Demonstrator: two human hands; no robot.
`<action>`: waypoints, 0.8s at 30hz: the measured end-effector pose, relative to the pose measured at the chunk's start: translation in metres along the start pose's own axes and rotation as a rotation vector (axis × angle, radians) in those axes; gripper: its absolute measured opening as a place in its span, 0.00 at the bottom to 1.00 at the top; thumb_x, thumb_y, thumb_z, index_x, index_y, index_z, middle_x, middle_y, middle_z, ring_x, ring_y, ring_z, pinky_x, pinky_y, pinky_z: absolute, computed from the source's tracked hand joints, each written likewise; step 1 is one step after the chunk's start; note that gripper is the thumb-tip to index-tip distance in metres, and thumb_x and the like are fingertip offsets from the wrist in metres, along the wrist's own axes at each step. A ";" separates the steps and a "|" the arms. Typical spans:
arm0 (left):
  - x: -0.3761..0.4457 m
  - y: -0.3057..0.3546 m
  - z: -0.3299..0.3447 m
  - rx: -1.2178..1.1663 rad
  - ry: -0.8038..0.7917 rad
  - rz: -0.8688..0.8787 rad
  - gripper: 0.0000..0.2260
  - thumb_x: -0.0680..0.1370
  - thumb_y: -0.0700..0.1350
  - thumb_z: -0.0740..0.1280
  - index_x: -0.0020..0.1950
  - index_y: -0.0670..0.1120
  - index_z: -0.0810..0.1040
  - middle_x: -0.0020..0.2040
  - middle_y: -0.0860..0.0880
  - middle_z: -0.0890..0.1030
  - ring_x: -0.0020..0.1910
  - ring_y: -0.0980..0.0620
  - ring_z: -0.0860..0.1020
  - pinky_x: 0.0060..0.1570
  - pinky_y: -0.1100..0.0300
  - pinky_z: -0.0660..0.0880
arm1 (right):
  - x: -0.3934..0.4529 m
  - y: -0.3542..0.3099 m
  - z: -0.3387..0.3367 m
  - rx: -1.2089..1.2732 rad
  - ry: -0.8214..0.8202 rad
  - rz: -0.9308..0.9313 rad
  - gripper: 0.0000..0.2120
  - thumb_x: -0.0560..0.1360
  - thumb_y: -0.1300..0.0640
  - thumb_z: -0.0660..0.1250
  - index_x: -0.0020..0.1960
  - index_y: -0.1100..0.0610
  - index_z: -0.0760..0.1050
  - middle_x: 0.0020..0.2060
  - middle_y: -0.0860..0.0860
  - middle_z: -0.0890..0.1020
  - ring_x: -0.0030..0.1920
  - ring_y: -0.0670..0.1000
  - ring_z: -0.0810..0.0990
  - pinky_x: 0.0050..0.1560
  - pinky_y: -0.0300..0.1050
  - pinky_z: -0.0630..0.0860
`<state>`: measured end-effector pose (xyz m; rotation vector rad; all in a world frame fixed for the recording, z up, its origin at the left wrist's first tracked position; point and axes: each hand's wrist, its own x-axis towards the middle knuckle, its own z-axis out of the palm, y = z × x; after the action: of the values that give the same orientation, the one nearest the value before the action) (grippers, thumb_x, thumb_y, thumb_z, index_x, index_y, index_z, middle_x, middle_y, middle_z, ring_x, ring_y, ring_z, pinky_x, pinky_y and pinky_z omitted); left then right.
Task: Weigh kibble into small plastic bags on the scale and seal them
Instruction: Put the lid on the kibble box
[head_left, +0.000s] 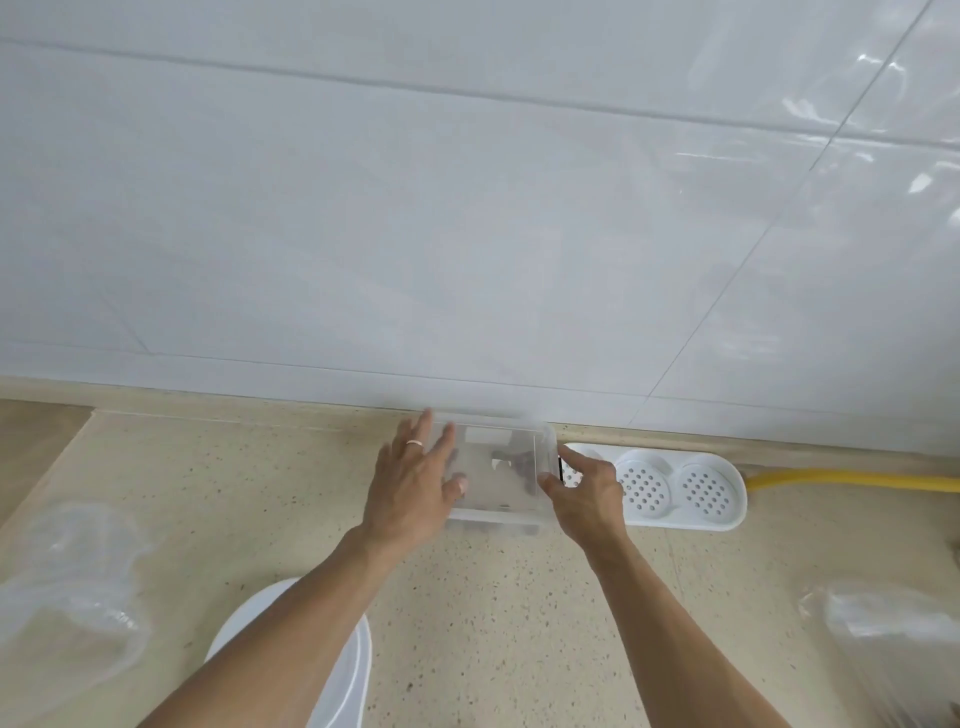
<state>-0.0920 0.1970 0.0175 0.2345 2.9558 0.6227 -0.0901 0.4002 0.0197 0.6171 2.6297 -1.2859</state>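
**Q:** Hands first, please: where are they, and what are they doing?

**A:** Both reach forward across a speckled beige countertop to a clear plastic container standing near the white tiled wall. The left hand lies against the container's left side with its fingers straight and spread, a pale ring on one of them. The right hand holds the container's right edge, thumb and fingers curled round the rim.

**Q:** Kibble: is any visible?

**A:** Dark brown pieces show through the container's cloudy walls, low inside it. The picture is blurred there, so I cannot tell how much there is.

**Q:** And the bags?

**A:** Crumpled clear plastic lies on the counter at the far left, and more clear plastic lies at the far right, both well apart from the container. Whether either holds kibble I cannot tell.

**Q:** What else is on the counter?

**A:** A white tray with round perforated wells sits just beside the container on its right, partly behind the right hand. A yellow hose runs along the wall behind it. A white oval lid or dish lies near the bottom edge, under the left forearm.
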 end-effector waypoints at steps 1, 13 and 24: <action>0.000 0.004 0.002 0.058 -0.004 0.059 0.27 0.82 0.52 0.58 0.79 0.50 0.54 0.80 0.45 0.47 0.79 0.44 0.46 0.75 0.42 0.54 | 0.002 -0.001 -0.001 -0.023 -0.017 0.025 0.23 0.77 0.52 0.69 0.70 0.53 0.72 0.66 0.54 0.75 0.65 0.58 0.74 0.63 0.53 0.72; 0.009 0.009 0.019 0.239 -0.200 0.082 0.42 0.72 0.75 0.51 0.78 0.58 0.39 0.78 0.49 0.33 0.75 0.46 0.30 0.76 0.42 0.43 | 0.021 -0.015 0.001 -0.206 0.053 -0.032 0.13 0.74 0.59 0.65 0.31 0.55 0.73 0.29 0.52 0.75 0.31 0.53 0.73 0.28 0.41 0.63; 0.010 0.012 0.013 0.246 -0.235 0.057 0.41 0.73 0.74 0.53 0.78 0.59 0.38 0.78 0.50 0.33 0.75 0.47 0.30 0.73 0.38 0.36 | 0.009 -0.010 -0.003 -0.214 -0.059 -0.092 0.10 0.76 0.53 0.63 0.42 0.58 0.76 0.38 0.52 0.77 0.38 0.54 0.76 0.34 0.45 0.70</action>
<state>-0.0986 0.2143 0.0102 0.3859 2.7988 0.2159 -0.1029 0.3995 0.0262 0.4233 2.7255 -1.0078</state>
